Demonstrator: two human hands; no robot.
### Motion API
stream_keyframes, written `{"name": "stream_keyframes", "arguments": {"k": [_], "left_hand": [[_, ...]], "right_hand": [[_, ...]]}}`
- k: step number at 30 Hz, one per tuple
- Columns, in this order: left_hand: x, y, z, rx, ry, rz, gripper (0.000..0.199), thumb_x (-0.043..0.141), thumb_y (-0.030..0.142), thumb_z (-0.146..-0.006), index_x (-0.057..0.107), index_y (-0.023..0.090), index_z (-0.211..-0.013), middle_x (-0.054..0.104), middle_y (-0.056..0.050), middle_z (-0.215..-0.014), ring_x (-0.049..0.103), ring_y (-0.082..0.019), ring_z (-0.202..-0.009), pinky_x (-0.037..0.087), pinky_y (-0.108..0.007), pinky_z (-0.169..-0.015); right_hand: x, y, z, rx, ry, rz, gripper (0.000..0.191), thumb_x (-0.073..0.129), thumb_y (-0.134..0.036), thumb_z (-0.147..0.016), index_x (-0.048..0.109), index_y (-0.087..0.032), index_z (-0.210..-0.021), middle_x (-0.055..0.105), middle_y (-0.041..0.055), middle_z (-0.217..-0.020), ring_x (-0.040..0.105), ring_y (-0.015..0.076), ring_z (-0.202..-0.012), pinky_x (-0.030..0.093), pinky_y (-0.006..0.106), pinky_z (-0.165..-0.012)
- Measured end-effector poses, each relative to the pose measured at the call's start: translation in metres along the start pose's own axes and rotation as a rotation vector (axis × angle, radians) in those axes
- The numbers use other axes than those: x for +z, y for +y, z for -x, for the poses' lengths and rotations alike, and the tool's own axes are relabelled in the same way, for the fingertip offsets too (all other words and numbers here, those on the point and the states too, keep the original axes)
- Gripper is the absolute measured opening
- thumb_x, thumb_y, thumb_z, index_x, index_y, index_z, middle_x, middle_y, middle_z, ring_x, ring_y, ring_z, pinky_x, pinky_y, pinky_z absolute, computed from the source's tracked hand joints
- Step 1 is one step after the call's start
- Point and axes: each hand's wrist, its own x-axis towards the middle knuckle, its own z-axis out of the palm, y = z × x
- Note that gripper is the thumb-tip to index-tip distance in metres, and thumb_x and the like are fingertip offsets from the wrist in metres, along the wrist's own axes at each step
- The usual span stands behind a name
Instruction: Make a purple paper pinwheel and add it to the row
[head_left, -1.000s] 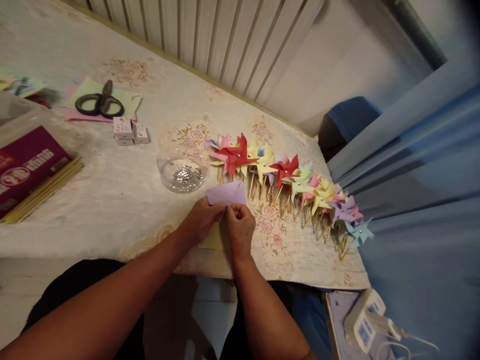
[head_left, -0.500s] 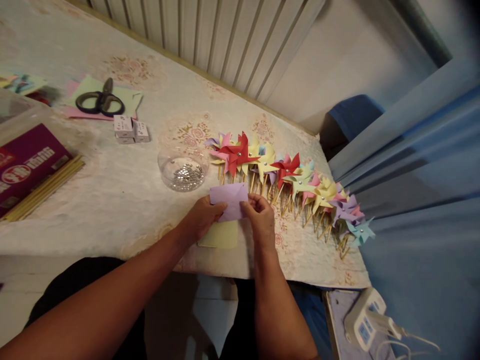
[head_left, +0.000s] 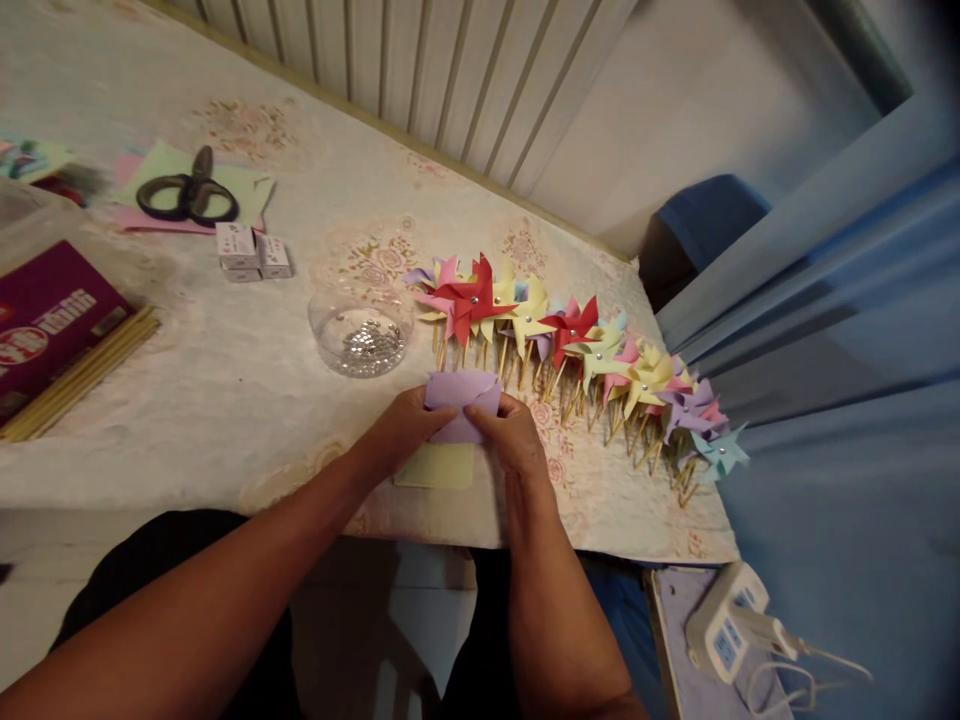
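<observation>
A square of purple paper [head_left: 463, 392] is held up between both hands, with cut lines running in from its corners. My left hand [head_left: 411, 425] pinches its left edge, thumb on the front face. On the right side my right hand [head_left: 512, 432] grips the paper, its thumb pressed near the middle; the fingers behind are hidden. Beneath the hands, pale yellow-green paper [head_left: 435, 467] lies on the cloth. Just beyond stands a clear round dish [head_left: 361, 335] of small shiny metal pieces. Finished paper pinwheels [head_left: 600, 352] on thin sticks lie in a long row at the right.
Black-handled scissors [head_left: 189, 195] rest on coloured paper sheets [head_left: 251, 200] at the back left, near small white boxes [head_left: 251, 252]. A purple package [head_left: 56, 320] and a bundle of thin sticks [head_left: 86, 375] lie at the left. A power strip [head_left: 727, 625] sits beyond the table's right front corner.
My right thumb has moved leftward over the purple paper towards its middle, and the upper right corner looks bent over. My left hand keeps its pinch. The view has shifted slightly.
</observation>
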Motion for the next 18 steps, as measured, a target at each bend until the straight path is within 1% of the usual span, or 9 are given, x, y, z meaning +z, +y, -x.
{"name": "stream_keyframes", "arguments": {"k": [3,7,10,13,18], "left_hand": [[0.000,0.003,0.001,0.014,0.014,-0.065,0.031,0.070,0.027,-0.066,0.072,0.014,-0.094,0.071,-0.001,-0.076,0.058,-0.015,-0.063,0.044,-0.027,-0.061],[-0.001,0.001,0.001,0.037,0.010,-0.118,0.031,0.071,0.027,-0.066,0.072,0.014,-0.094,0.072,-0.002,-0.080,0.061,-0.017,-0.068,0.046,-0.028,-0.064],[-0.001,-0.001,0.001,0.016,-0.017,-0.035,0.032,0.072,0.028,-0.065,0.072,0.014,-0.093,0.073,-0.003,-0.082,0.063,-0.018,-0.071,0.048,-0.030,-0.068],[0.000,-0.001,0.001,-0.016,-0.041,0.065,0.034,0.075,0.027,-0.062,0.071,0.014,-0.092,0.073,-0.004,-0.083,0.064,-0.019,-0.072,0.049,-0.031,-0.070],[0.002,0.000,0.001,-0.052,-0.026,0.141,0.035,0.076,0.026,-0.061,0.071,0.013,-0.093,0.073,-0.004,-0.079,0.064,-0.019,-0.071,0.049,-0.031,-0.070]], "right_hand": [[0.003,-0.001,0.001,0.005,0.012,0.038,0.030,0.078,-0.036,-0.062,0.075,-0.016,-0.084,0.072,0.0000,-0.072,0.060,0.0150,-0.061,0.048,0.028,-0.061],[0.005,0.000,0.000,0.012,0.037,0.093,0.024,0.077,-0.035,-0.062,0.074,-0.016,-0.077,0.069,-0.0006,-0.067,0.058,0.0141,-0.058,0.047,0.026,-0.057],[0.005,0.003,-0.001,0.017,0.032,0.081,0.025,0.076,-0.036,-0.063,0.074,-0.016,-0.079,0.070,-0.0001,-0.068,0.058,0.0144,-0.058,0.047,0.026,-0.057],[0.007,0.005,-0.002,0.058,0.019,0.005,0.028,0.076,-0.037,-0.062,0.073,-0.016,-0.081,0.071,0.0011,-0.070,0.060,0.0156,-0.059,0.049,0.027,-0.057],[0.012,0.005,0.000,0.095,0.032,-0.107,0.030,0.077,-0.036,-0.061,0.072,-0.015,-0.083,0.072,0.0016,-0.072,0.062,0.0158,-0.060,0.050,0.028,-0.059]]}}
